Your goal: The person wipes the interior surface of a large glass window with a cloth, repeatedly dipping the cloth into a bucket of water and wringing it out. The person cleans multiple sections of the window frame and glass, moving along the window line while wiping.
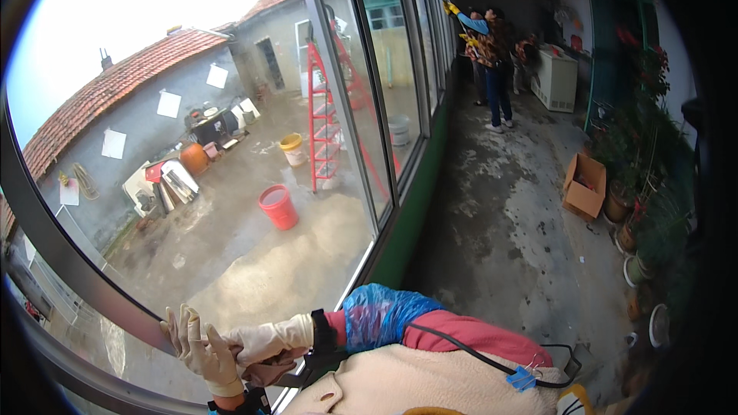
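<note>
My left hand [202, 351], in a cream rubber glove, is raised at the grey metal window frame [109, 294]. Its fingers are apart, and their tips overlap the frame's edge; whether they touch it is unclear. Just behind it, my right hand [239, 341], also gloved, reaches across from the right. A crumpled brownish-pink cloth [275, 368] hangs from my right hand, whose fingertips are partly hidden by the left. A blue plastic sleeve cover [383, 314] wraps my right forearm. Beyond both hands is a large window pane [230, 276].
Down the passage, a person [493, 63] in yellow gloves raises a pole to the windows, with others nearby. A cardboard box [584, 184] and potted plants [628, 207] line the right. Outside stand a red stepladder [323, 127] and a red bucket [278, 207].
</note>
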`<state>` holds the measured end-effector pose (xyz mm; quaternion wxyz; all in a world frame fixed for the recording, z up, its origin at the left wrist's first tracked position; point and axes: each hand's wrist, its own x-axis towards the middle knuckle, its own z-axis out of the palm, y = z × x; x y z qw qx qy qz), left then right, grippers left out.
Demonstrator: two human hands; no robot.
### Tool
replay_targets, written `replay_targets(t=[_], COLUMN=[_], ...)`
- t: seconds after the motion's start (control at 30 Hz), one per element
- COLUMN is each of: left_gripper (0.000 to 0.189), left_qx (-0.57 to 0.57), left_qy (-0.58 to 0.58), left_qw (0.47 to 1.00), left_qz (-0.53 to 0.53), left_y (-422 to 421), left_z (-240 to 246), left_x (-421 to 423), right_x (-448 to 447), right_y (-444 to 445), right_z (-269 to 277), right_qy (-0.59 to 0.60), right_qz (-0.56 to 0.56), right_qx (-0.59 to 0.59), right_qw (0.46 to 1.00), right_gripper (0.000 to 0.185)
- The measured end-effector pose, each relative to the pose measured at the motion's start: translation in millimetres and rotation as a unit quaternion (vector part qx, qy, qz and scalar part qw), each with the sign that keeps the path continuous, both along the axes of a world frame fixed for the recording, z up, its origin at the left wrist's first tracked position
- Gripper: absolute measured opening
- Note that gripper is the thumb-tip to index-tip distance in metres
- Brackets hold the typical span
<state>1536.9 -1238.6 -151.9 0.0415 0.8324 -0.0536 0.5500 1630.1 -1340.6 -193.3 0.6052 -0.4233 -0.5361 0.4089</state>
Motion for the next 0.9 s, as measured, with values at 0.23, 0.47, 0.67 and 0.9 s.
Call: replay_targets(t=[0.23,0.47,0.67,0.9], left_gripper=[0.021,0.024,0.017,0.019], left_qx=[-0.009,0.017,-0.013,-0.027], left_qy=[0.036,0.025,0.013,0.041], left_qw=[0.991,0.98,0.973,0.973], left_qz=[0.127,0.195,0.232,0.227], left_y=[16.9,21.8,33.7,30.3], left_z=[10.4,14.0,7.9,12.4], left_x=[-42.6,-72.0,-86.0,-102.7], right_x=[-22.9,-41.7,-62.3,-70.8], right_y=[46.3,61.6,86.1,92.3], right_z=[9.3,17.1,8.2,4.6], right_qy=[-0.061,-0.046,-0.042,-0.072], right_qz=[0.049,0.132,0.152,0.185], right_qx=[0.013,-0.059,-0.046,-0.011], right_qw=[0.997,0.988,0.986,0.98], right_gripper=[0.039,0.042,0.048,0.047])
